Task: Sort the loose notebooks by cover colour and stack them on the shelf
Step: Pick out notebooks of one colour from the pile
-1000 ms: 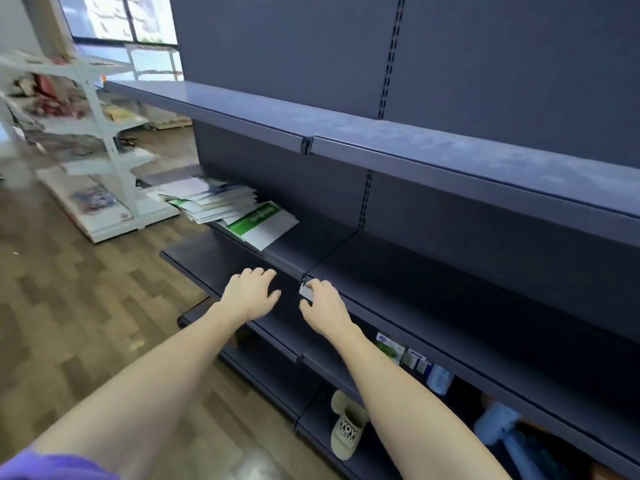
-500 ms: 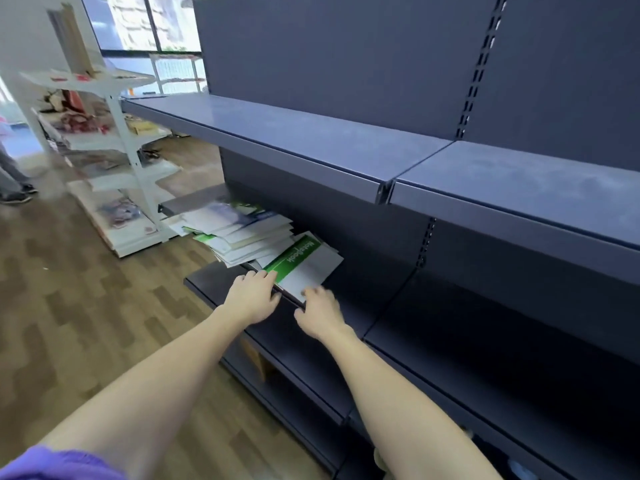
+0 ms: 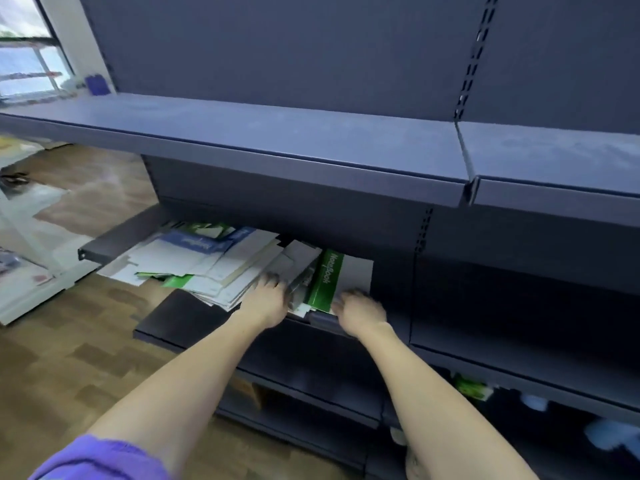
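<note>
A loose, untidy pile of notebooks (image 3: 207, 268) lies on the dark middle shelf (image 3: 117, 237), with white, green and blue covers mixed. A blue-covered notebook (image 3: 194, 242) lies near the top of the pile. At the pile's right end lies a green and white notebook (image 3: 334, 277) printed "Notebook". My left hand (image 3: 266, 301) rests its fingers on the right edge of the pile. My right hand (image 3: 360, 310) touches the near corner of the green and white notebook. Both hands are blurred by motion, and neither plainly grips anything.
A long bare upper shelf (image 3: 311, 147) juts out above the pile. Lower shelves (image 3: 311, 382) hold small boxes and items at the right. A white display rack (image 3: 31, 271) stands on the wooden floor (image 3: 69, 358) to the left.
The view has swung left and closer to the pile. Both hands have moved from the shelf's front edge up onto the notebooks.
</note>
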